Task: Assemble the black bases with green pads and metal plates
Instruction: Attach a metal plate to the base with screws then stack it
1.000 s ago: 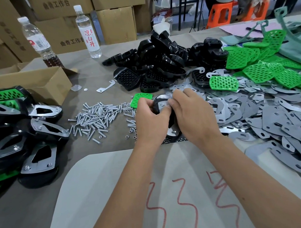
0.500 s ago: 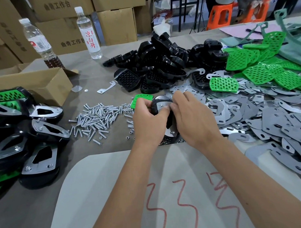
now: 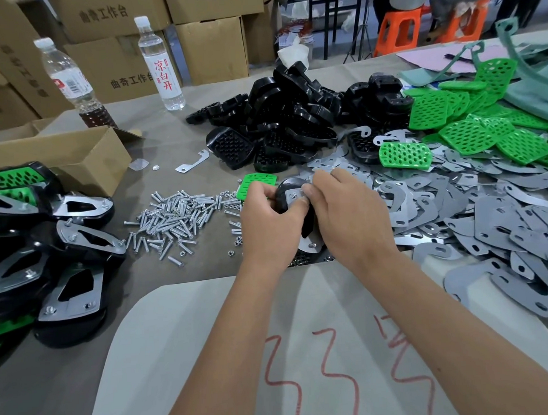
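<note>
Black base (image 3: pixel 284 191) with metal plate (image 3: pixel 295 196) gripped between left hand (image 3: pixel 268 220) and right hand (image 3: pixel 347 211), mid-table, beside screws (image 3: pixel 173 220).

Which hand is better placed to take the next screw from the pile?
Probably the left hand: the screw pile lies just to its left, while the right hand presses the metal plate on the black base.
</note>
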Motion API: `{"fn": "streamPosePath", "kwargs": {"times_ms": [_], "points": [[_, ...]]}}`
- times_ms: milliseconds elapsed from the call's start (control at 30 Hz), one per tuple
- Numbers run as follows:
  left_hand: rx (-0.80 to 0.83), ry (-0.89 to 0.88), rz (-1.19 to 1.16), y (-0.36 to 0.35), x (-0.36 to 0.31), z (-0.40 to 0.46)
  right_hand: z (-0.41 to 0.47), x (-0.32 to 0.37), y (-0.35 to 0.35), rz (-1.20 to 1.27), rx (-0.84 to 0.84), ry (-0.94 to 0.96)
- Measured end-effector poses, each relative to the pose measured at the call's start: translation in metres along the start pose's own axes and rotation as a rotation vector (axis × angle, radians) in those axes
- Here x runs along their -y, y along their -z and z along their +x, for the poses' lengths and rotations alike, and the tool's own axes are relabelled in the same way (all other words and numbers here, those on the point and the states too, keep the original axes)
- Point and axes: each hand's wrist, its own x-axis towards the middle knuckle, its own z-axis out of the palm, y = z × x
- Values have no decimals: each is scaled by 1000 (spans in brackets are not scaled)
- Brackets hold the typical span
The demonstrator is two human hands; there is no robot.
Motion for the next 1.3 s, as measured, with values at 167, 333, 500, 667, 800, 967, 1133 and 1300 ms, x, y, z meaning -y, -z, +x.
{"fn": "streamPosePath", "kwargs": {"times_ms": [167, 333, 500, 667, 800, 967, 1133, 1300], "points": [[-18, -1, -1, 3, 3, 4, -4, 4, 1, -56, 62, 53], [-3, -7, -23, 3, 1, 2, 1, 6, 2, -19, 19, -49], [6, -4, -90, 4, 0, 4, -2, 7, 2, -1, 89, 44], [-2, -14, -107, 5, 0, 6, 1, 5, 0, -25, -11, 37], [-112, -2, -124, 14, 6, 15, 0, -2, 1, 182, 11, 35], [-346, 38, -268, 37, 17, 33, -4, -2, 7, 125, 443, 303], [-362, 168, -466, 42, 20, 39, -3, 6, 7, 163, 513, 321], [-304, 254, -586, 43, 19, 41, -6, 6, 7, 217, 360, 263]]}}
